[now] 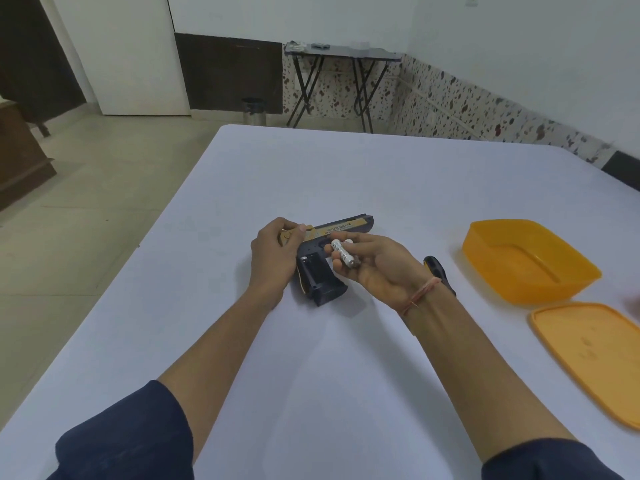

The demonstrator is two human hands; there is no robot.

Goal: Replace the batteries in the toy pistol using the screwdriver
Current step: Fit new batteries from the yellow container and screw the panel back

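The toy pistol [332, 233] lies on its side near the middle of the white table [242, 358], barrel pointing far-right and grip toward the near side. The battery bay [311, 270] in the grip is open, its cover off and out of sight. The left hand [273, 258] grips the rear of the pistol, thumb on the tan slide. The right hand [374, 268], just right of the grip, pinches a small bunch of white batteries [343, 254] in curled fingers. The screwdriver [438, 271] lies on the table beyond the right wrist, so the unscrewing looks done; whether these cells are the old or the new ones I cannot tell, and refitting the cover and screw remains. Well to the right sit an orange container [568, 271] and its lid [588, 355]. Beyond the table are a tiled floor, a small bin [254, 110] and a folding table [343, 51] against the speckled wall
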